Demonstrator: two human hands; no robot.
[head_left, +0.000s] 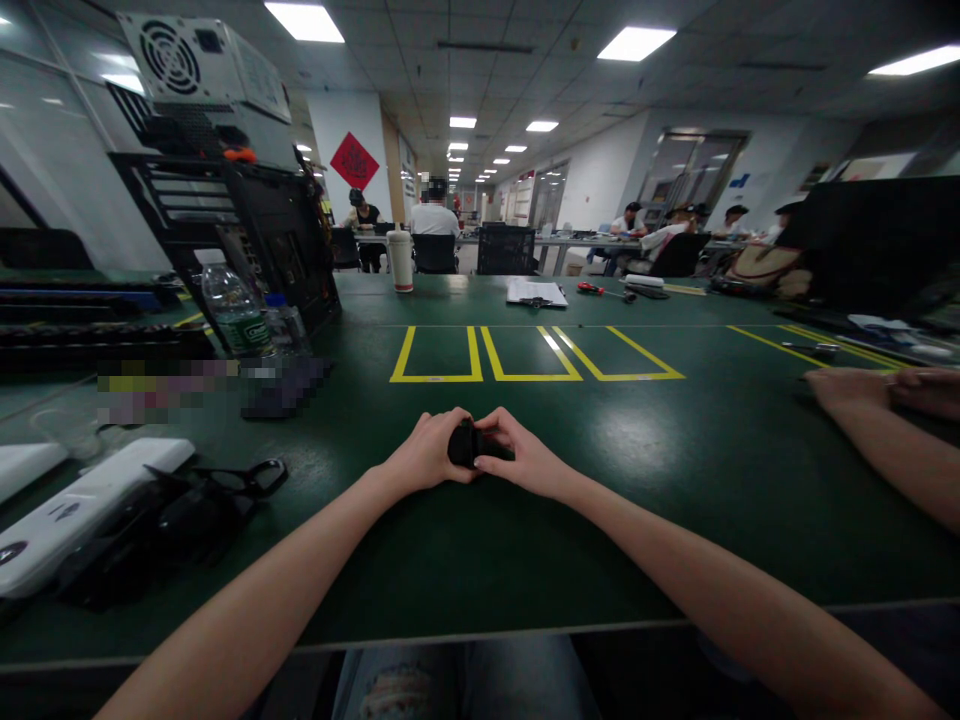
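Between my two hands, just above or on the green table [420, 560], is a small black object [463, 444] with a rounded face; its kind I cannot make out. My left hand [429, 450] wraps round it from the left, fingers curled over the top and thumb below. From the right, my right hand [517, 455] pinches at its edge with thumb and fingertips. The fingers hide much of the object. Farther off, beyond my hands, yellow tape outlines [536, 377] mark the tabletop.
At left stand a computer case [277, 230], a water bottle [234, 305], a white power strip-like box [97, 510] and black straps [187, 510]. Toward the back are a cup [400, 260], a clipboard [536, 293] and a screwdriver [604, 291]. Another person's arms [862, 410] rest at right.
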